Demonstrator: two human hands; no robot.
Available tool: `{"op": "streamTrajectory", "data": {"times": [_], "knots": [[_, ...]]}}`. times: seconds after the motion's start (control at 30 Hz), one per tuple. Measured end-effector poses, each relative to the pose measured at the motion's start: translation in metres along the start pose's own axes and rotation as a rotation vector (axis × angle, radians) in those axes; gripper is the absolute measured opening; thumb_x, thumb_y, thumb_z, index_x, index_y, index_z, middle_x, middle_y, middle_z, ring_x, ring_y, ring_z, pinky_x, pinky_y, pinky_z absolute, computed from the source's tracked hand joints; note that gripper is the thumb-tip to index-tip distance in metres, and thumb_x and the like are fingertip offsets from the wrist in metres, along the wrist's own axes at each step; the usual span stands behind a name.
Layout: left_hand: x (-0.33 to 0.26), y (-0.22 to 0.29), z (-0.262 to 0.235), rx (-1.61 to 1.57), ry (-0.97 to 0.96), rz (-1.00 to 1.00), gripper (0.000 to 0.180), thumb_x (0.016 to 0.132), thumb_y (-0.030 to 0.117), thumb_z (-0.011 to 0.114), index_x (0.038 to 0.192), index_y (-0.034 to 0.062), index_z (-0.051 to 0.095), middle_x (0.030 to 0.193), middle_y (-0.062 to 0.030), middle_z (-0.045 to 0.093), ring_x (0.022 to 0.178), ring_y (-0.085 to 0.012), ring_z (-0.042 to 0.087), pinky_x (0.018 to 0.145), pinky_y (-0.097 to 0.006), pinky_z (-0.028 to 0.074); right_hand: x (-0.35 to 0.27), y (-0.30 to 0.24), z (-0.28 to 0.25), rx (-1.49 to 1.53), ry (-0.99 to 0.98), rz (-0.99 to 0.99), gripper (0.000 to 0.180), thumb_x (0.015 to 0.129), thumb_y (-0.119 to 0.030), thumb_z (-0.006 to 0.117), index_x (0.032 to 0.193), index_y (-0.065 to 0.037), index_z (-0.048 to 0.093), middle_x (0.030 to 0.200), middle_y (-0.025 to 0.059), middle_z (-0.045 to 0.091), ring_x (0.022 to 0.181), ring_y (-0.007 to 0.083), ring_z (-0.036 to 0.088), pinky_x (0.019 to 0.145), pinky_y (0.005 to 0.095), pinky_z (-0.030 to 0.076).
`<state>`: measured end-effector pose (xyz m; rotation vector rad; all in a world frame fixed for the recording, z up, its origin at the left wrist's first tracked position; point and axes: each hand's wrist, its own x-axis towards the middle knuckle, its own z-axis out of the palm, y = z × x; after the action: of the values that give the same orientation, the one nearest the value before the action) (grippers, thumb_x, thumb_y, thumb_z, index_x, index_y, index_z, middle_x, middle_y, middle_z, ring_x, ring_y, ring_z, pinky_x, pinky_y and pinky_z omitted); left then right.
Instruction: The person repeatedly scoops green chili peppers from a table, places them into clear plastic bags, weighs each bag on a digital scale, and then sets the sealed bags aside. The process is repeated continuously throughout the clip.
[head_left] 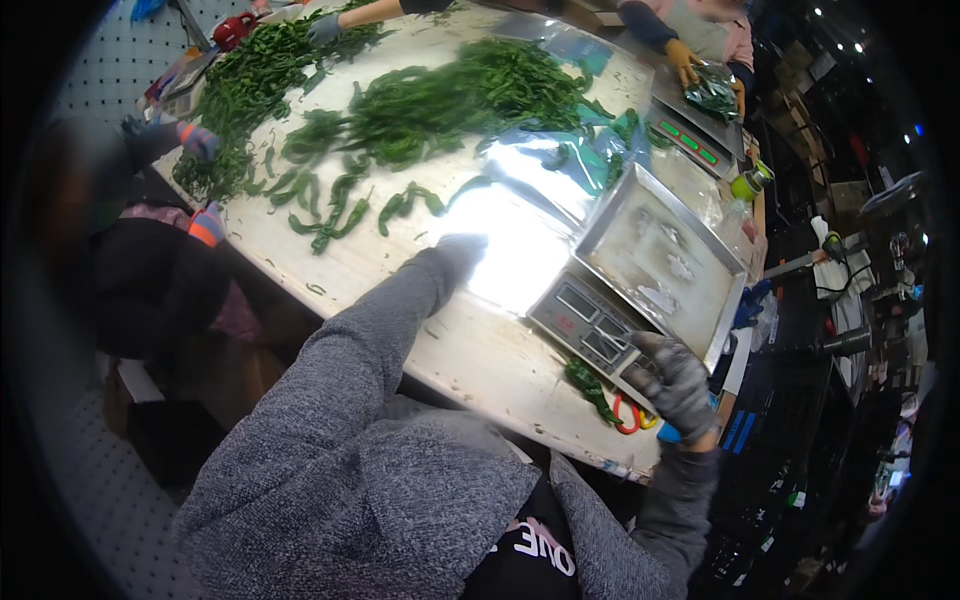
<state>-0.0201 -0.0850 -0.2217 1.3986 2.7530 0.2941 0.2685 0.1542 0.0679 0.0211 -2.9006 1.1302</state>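
A digital scale with a metal tray (665,262) and a grey front panel (578,322) stands on the table before me. My right hand (678,382), in a grey glove, lies at the panel's right end with its fingers bent apart over the keys, gripping nothing. Strong glare beside the scale washes out my left hand (462,252), so its fingers cannot be made out. It reaches toward a clear plastic bag (540,170) near a large heap of long green peppers (410,110). A few loose peppers (335,215) lie left of that hand.
A person's gloved hands (200,140) work at another pepper pile (235,110) on the left. Across the table, a person holds a filled bag (712,92) by a second scale (690,142). Red-handled scissors (627,413) and a dark pepper (590,390) lie below my scale.
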Motion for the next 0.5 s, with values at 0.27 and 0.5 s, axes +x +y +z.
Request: {"op": "streamTrajectory", "data": {"times": [0.27,0.5], "knots": [[0.020,0.022,-0.115,-1.043,0.066,0.175,0.017,0.075,0.019,0.059,0.075,0.0015,0.057,0.064,-0.0060,0.056,0.057,-0.0129,0.051,0.055,-0.027,0.042,0.077,-0.018,0.195,1.238,0.047,0.373,0.043,0.082,-0.025,0.056,0.115,-0.001,0.044,0.107,0.0135,0.053,0.094,0.0225,0.055,0.078,0.0323,0.047],[-0.050,0.031,-0.132,-0.315,0.128,0.243,0.005,0.071,0.012,0.050,0.071,0.0078,0.054,0.074,-0.0070,0.053,0.070,-0.0231,0.054,0.064,-0.035,0.047,0.118,-0.044,0.220,0.892,0.540,0.399,0.025,0.087,-0.019,0.048,0.072,-0.001,0.056,0.067,0.0074,0.057,0.060,0.0158,0.055,0.057,0.0269,0.046]]}}
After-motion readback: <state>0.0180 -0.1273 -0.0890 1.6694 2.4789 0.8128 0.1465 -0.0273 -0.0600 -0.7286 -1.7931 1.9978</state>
